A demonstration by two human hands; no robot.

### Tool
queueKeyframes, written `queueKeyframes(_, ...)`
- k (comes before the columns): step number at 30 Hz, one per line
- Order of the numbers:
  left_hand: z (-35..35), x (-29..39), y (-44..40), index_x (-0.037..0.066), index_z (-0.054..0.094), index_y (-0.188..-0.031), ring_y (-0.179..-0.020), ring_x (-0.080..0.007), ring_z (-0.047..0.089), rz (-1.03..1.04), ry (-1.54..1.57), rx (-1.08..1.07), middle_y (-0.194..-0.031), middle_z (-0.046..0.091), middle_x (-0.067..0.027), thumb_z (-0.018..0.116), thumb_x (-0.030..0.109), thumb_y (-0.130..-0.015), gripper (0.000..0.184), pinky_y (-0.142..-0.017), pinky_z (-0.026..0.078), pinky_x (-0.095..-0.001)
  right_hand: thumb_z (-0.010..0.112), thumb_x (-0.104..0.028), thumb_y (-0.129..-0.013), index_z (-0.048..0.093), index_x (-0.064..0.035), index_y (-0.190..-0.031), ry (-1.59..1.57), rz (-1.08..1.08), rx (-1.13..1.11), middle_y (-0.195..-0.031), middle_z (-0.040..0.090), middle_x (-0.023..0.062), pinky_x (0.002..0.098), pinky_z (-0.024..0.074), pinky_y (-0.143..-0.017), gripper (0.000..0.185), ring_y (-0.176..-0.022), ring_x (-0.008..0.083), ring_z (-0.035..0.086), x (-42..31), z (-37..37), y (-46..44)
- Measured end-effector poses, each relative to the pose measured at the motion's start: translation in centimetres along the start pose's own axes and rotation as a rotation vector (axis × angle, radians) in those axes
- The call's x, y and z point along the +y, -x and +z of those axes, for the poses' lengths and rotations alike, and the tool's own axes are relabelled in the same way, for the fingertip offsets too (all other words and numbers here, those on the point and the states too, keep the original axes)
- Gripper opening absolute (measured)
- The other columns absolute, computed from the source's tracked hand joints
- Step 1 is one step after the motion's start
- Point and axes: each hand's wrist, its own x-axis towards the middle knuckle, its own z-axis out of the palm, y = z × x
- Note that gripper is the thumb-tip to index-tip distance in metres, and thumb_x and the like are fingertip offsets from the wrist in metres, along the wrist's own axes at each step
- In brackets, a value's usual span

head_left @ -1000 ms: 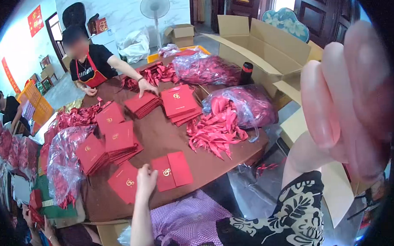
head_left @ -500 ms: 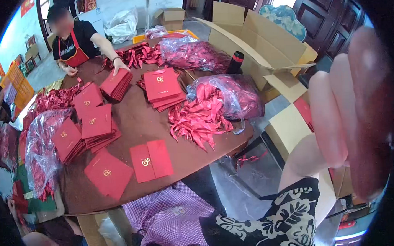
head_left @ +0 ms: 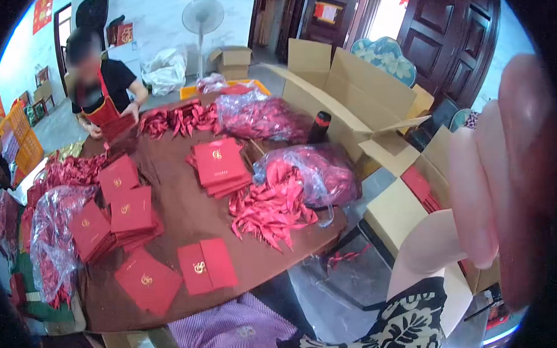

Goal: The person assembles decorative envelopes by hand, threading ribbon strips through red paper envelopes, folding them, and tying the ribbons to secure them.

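Observation:
Very close to the camera at the right edge, my right hand (head_left: 500, 191) is raised with its fingers pressed together; what they hold, if anything, is hidden. My left hand is out of view. On the brown table near my side, a red envelope (head_left: 193, 278) with a gold emblem and a fold lies beside a plain red one (head_left: 148, 281). Stacks of red envelopes (head_left: 131, 210) stand at the left, and another stack (head_left: 220, 164) farther back. Red ribbons (head_left: 273, 208) are heaped in front of a plastic bag of more ribbons (head_left: 331, 175).
A co-worker (head_left: 104, 88) across the table holds red envelopes in both hands. Open cardboard boxes (head_left: 362, 97) stand at the right, one with red items inside. A dark bottle (head_left: 319, 127) stands by the bags. Another ribbon bag (head_left: 54, 237) lies at the left.
My left hand has left the folded envelope and gone out of view. The co-worker has lifted a stack from the table and drawn it close. My right hand stays raised.

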Motion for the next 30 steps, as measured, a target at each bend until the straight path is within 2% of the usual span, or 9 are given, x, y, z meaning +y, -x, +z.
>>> queueKeyframes(5,-0.2,0.1,-0.1,0.004,0.055,-0.086,-0.078,-0.016,0.052,-0.005,-0.058,0.009,-0.084,0.055,-0.0097,0.031,0.035,-0.097,0.041,-0.07,0.044,-0.0279,0.047,-0.052,-0.091,0.044,-0.0087,-0.128,0.017,-0.064,0.014,-0.111,0.059,0.0145,0.0304,0.0509,-0.067,0.057,-0.085,0.0206,0.057,-0.9,-0.1,0.3)
queueKeyframes(10,-5.4,0.5,4.1,0.003,0.055,-0.089,-0.08,-0.0165,0.052,-0.165,-0.301,-0.183,-0.086,0.055,-0.0103,0.032,0.033,-0.096,0.038,-0.072,0.043,-0.0284,0.047,-0.051,-0.092,0.045,-0.0099,-0.127,-0.183,0.096,0.061,-0.112,0.058,0.0138,0.0303,0.051,-0.067,0.054,-0.085,0.0205,0.057,-0.1,2.4,2.9)
queueKeyframes(13,-8.2,0.9,3.4,0.003,0.054,-0.09,-0.082,-0.0168,0.052,-0.182,-0.394,-0.333,-0.088,0.055,-0.0107,0.033,0.032,-0.096,0.037,-0.073,0.043,-0.0286,0.047,-0.051,-0.092,0.046,-0.0106,-0.126,-0.226,0.192,0.152,-0.113,0.058,0.0133,0.0302,0.0512,-0.067,0.053,-0.086,0.0204,0.057,-1.6,3.9,4.1)
queueKeyframes(19,-5.9,1.5,4.6,0.002,0.054,-0.094,-0.085,-0.0174,0.052,-0.201,-0.381,-0.175,-0.091,0.055,-0.0114,0.034,0.03,-0.096,0.034,-0.076,0.043,-0.0291,0.047,-0.049,-0.092,0.048,-0.0119,-0.125,-0.134,0.007,0.062,-0.114,0.058,0.0125,0.0301,0.0514,-0.066,0.05,-0.087,0.0202,0.057,-2.3,1.5,2.4)
queueKeyframes(30,-6.7,2.0,5.2,0.001,0.053,-0.1,-0.09,-0.0185,0.053,-0.219,-0.547,-0.174,-0.097,0.056,-0.0127,0.036,0.026,-0.095,0.031,-0.08,0.043,-0.03,0.048,-0.047,-0.093,0.051,-0.0145,-0.123,-0.129,-0.111,0.116,-0.116,0.057,0.0108,0.0298,0.0517,-0.065,0.044,-0.088,0.0198,0.056,-2.5,1.1,3.1)
